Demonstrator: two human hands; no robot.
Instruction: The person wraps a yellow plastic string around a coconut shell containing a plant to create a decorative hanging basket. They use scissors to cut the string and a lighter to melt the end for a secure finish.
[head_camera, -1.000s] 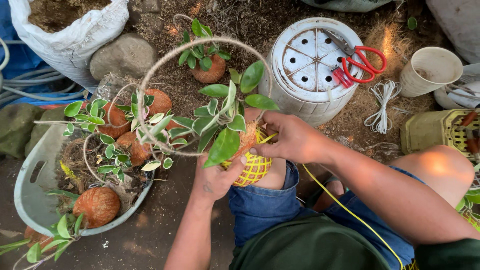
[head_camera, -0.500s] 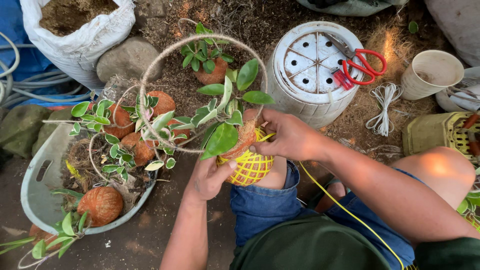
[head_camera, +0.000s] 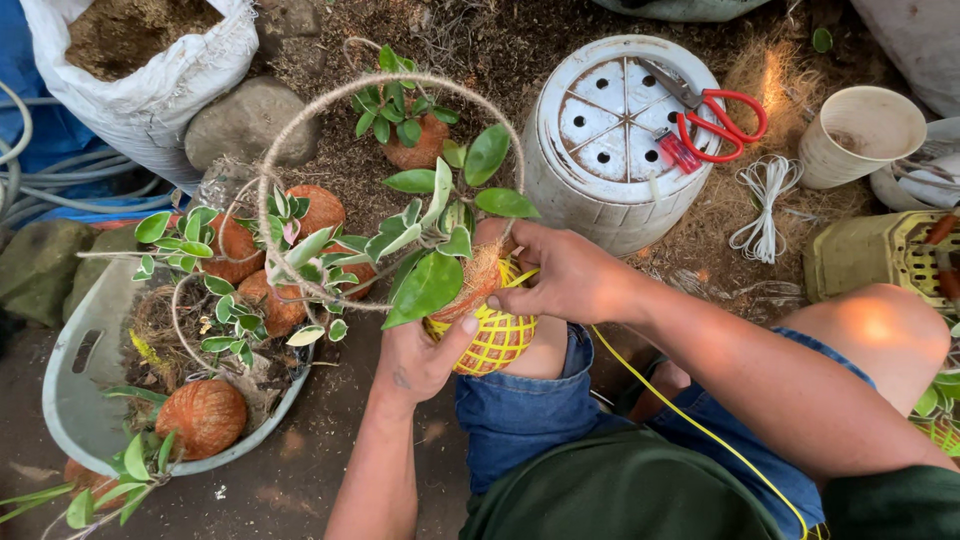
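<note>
Both hands closed on the moss ball (head_camera: 478, 300), held over the knee. Left hand (head_camera: 420, 355) cups it from below, thumb on the yellow string (head_camera: 497, 338); right hand (head_camera: 560, 272) pinches the string at the top. Lower half is netted, upper fibre bare, loose string trails right. Looks about half wrapped. Finished balls sit in the grey tub (head_camera: 75, 400); scissors (head_camera: 715, 115) on the white bucket (head_camera: 600, 180).

A round coir-wrapped plant ball (head_camera: 482, 290), brown and fibrous, sits over the person's knee, its lower half netted in bright yellow cord (head_camera: 497, 338). Broad green leaves (head_camera: 430, 285) sprout from its top, tilting left. A rope-wound hoop (head_camera: 300, 130) arches above it. Yellow cord trails away to the right.
</note>
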